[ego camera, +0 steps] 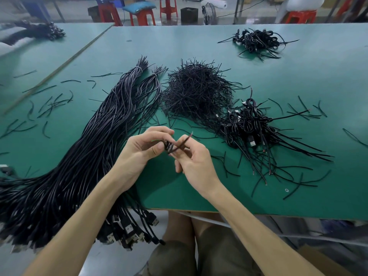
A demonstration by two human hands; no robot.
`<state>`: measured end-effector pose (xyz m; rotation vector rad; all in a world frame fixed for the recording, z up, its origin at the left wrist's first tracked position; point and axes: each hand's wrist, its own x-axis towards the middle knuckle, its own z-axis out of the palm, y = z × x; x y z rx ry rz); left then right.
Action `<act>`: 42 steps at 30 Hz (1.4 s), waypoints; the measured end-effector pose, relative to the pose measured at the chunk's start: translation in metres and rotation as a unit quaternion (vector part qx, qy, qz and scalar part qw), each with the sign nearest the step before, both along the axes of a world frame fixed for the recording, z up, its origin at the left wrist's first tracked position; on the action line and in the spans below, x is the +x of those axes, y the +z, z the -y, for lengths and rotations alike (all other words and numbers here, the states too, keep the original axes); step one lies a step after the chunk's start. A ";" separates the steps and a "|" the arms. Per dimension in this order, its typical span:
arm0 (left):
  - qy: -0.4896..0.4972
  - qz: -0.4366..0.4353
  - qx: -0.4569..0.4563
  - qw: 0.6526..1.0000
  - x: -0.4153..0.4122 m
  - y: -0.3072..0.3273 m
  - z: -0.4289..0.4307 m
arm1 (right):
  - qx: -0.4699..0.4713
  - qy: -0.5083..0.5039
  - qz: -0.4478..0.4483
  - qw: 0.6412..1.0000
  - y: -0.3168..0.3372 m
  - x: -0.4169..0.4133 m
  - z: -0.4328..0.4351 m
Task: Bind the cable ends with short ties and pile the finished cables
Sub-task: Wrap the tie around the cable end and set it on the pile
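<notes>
My left hand [139, 150] and my right hand [194, 160] meet above the green table [298, 76] near its front edge. Between their fingertips they pinch a small coiled black cable [169, 146] with a thin black tie crossing it; one end sticks up to the right. A long bundle of unbound black cables [85, 154] lies to the left, its plug ends hanging over the table edge. A heap of short black ties [197, 90] sits behind my hands. A pile of finished coiled cables [251, 124] lies to the right.
A second pile of coiled cables [256, 41] lies at the far right of the table. Loose ties are scattered at the left [49, 104] and at the right [304, 112]. Red stools [142, 16] and a fan [209, 13] stand beyond the table.
</notes>
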<state>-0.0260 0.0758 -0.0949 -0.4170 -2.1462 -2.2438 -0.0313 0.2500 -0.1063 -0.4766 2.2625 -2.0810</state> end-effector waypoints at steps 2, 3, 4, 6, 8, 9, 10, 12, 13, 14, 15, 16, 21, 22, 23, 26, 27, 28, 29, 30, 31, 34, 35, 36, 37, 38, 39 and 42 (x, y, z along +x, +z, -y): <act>0.002 -0.007 -0.011 1.000 0.001 0.002 -0.001 | -0.002 -0.002 -0.001 1.000 0.000 -0.001 0.000; 0.005 -0.010 -0.013 1.000 0.001 0.003 -0.001 | 0.001 -0.003 0.000 1.000 -0.001 -0.001 0.000; 0.008 -0.014 -0.013 1.000 0.001 0.003 -0.001 | 0.002 -0.003 0.003 1.000 -0.002 -0.002 0.000; 0.005 -0.017 -0.007 1.000 0.002 0.004 -0.002 | -0.002 -0.002 0.008 1.000 -0.003 -0.003 0.000; -0.004 -0.022 -0.001 1.000 0.003 0.005 -0.003 | -0.008 -0.001 0.008 1.000 -0.003 -0.004 0.000; -0.010 -0.024 -0.001 1.000 0.003 0.006 -0.003 | -0.010 0.001 0.009 1.000 -0.003 -0.004 0.000; -0.016 -0.025 0.000 1.000 0.004 0.007 -0.003 | -0.011 0.003 0.009 1.000 -0.003 -0.004 0.000; -0.028 -0.024 0.005 0.999 0.003 0.007 -0.003 | -0.010 0.003 0.010 1.000 -0.003 -0.003 0.001; -0.035 -0.026 0.008 0.999 0.003 0.007 -0.003 | -0.009 0.002 0.011 1.000 -0.003 -0.003 0.001; -0.042 -0.027 0.014 0.999 0.002 0.006 -0.004 | -0.008 0.001 0.011 1.000 -0.003 -0.003 0.001; -0.044 -0.027 0.026 0.998 0.002 0.006 -0.004 | -0.006 0.000 0.011 1.000 -0.003 -0.003 0.001; -0.041 -0.022 0.044 0.998 0.001 0.005 -0.005 | -0.006 -0.002 0.011 1.000 -0.003 -0.003 0.001; 0.010 0.044 0.126 0.991 -0.004 0.000 -0.001 | 0.000 0.000 0.012 1.000 -0.003 -0.002 0.001; 0.013 0.047 0.123 0.991 -0.004 0.000 -0.001 | 0.003 0.000 0.013 1.000 -0.003 -0.003 0.001; 0.014 0.049 0.114 0.992 -0.004 0.000 -0.002 | 0.006 -0.002 0.014 1.000 -0.003 -0.003 0.001; -0.009 0.049 0.087 0.995 -0.002 0.003 -0.003 | 0.011 -0.007 0.015 1.000 -0.002 -0.003 0.001; -0.022 0.050 0.084 0.995 -0.002 0.004 -0.003 | 0.012 -0.007 0.014 1.000 -0.002 -0.003 0.000; -0.035 0.052 0.080 0.995 -0.002 0.005 -0.002 | 0.013 -0.006 0.012 1.000 -0.002 -0.003 0.000; -0.046 0.058 0.075 0.994 -0.002 0.005 -0.002 | 0.014 -0.005 0.010 1.000 -0.002 -0.002 0.000; -0.055 0.066 0.070 0.994 -0.002 0.006 -0.002 | 0.015 -0.004 0.008 1.000 -0.003 -0.002 0.000; -0.063 0.075 0.066 0.993 -0.002 0.006 -0.001 | 0.016 -0.004 0.007 1.000 -0.003 -0.002 -0.001; -0.092 0.086 0.057 0.990 -0.001 0.006 -0.001 | 0.008 -0.006 0.008 1.000 -0.003 -0.003 0.000; -0.092 0.080 0.049 0.991 -0.001 0.005 -0.001 | 0.007 -0.007 0.010 1.000 -0.004 -0.004 0.000; -0.086 0.071 0.041 0.993 -0.001 0.005 0.000 | 0.009 -0.007 0.010 1.000 -0.004 -0.004 -0.001; -0.077 0.062 0.034 0.995 -0.001 0.005 0.000 | 0.012 -0.007 0.009 1.000 -0.004 -0.004 -0.001; -0.069 0.056 0.028 0.996 -0.001 0.004 0.001 | 0.013 -0.007 0.006 1.000 -0.004 -0.004 0.000; -0.062 0.052 0.022 0.997 -0.001 0.004 0.001 | 0.012 -0.004 0.004 1.000 -0.003 -0.004 0.000; -0.050 0.047 0.016 0.998 0.001 0.002 0.000 | 0.008 0.009 -0.002 1.000 -0.001 -0.003 0.000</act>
